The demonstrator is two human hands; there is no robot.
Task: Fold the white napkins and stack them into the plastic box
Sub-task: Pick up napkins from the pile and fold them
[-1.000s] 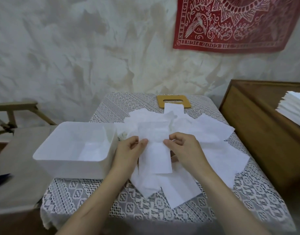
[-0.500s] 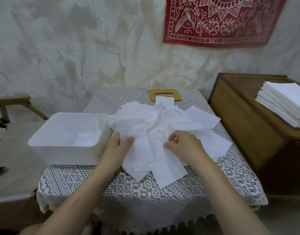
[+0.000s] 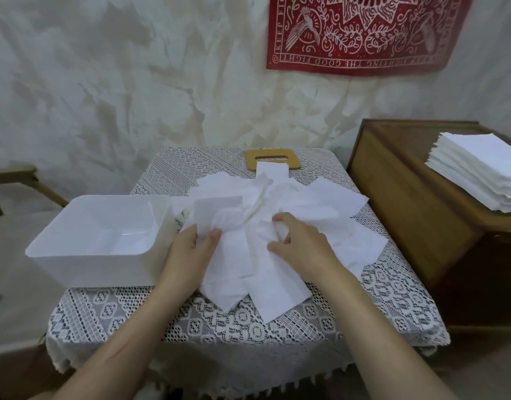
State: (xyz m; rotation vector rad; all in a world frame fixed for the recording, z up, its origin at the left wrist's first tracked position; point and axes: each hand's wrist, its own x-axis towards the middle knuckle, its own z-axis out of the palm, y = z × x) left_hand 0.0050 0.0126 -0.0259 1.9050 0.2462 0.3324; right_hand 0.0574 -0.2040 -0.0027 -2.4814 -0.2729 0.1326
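The plastic box (image 3: 89,267) is empty, while the left hand (image 3: 187,251) and right hand (image 3: 304,245) each keep a pinching grip on loose napkins (image 3: 320,203).

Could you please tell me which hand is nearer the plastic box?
Left. The left hand pinches a napkin right beside the box; the right hand grips the pile, farther off.

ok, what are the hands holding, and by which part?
Left hand pinches one napkin by its left side; right hand grips a crumpled fold of the napkin pile.
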